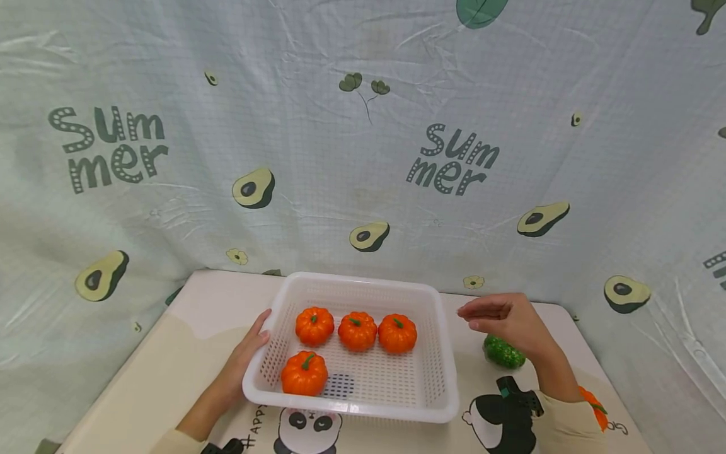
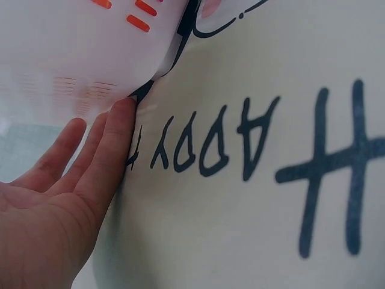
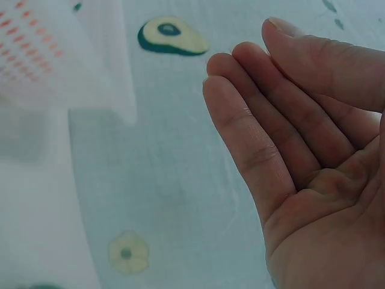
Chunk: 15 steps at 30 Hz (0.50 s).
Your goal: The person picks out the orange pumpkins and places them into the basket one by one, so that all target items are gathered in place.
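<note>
A white plastic basket (image 1: 391,413) with perforated walls stands on the table. Inside it are several small orange pumpkins: three in a row toward the back, among them the middle pumpkin (image 1: 357,331), and a single front pumpkin (image 1: 304,373) at the near left. My left hand (image 1: 241,362) lies along the basket's left side, its extended fingers against the wall; the left wrist view shows the fingertips low on the basket (image 2: 90,66). To the right of the basket, my right hand (image 1: 507,321) hovers with nothing in it, fingers loosely extended and palm visible in the right wrist view.
A bumpy green vegetable-like thing (image 1: 503,353) lies on the table below my right hand, partly covered by it. Farther right, an orange thing (image 1: 592,403) peeks out from behind my right sleeve. A hanging cloth (image 1: 317,126) printed with avocados borders the table's back and sides.
</note>
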Available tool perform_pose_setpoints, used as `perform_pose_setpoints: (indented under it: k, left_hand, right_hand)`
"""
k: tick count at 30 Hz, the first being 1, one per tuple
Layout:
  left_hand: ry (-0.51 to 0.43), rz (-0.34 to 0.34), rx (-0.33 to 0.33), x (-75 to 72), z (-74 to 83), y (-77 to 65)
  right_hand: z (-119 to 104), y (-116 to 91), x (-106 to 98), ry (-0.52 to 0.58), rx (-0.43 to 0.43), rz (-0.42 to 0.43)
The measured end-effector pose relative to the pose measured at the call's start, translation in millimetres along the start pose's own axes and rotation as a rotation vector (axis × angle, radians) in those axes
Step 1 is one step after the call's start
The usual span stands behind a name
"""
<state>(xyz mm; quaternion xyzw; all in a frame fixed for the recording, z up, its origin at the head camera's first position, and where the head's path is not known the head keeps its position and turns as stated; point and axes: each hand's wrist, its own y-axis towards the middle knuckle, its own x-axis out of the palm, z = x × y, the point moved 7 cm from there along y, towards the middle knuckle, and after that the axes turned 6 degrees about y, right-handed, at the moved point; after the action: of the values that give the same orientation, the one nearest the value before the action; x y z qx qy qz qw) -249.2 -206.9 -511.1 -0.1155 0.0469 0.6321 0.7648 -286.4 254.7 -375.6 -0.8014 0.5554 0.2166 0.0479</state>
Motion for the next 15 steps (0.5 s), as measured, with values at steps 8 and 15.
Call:
perform_pose_setpoints:
  k: [8, 15]
  left_hand:
    - [-0.016, -0.012, -0.010, 3.2, -2.5, 0.7]
    - [-0.024, -0.005, -0.013, 1.3, -0.9, 1.3]
  right_hand:
    - [30, -41, -29, -0.039, 0.080, 0.055]
    - [50, -78, -66, -0.139, 0.194, 0.166]
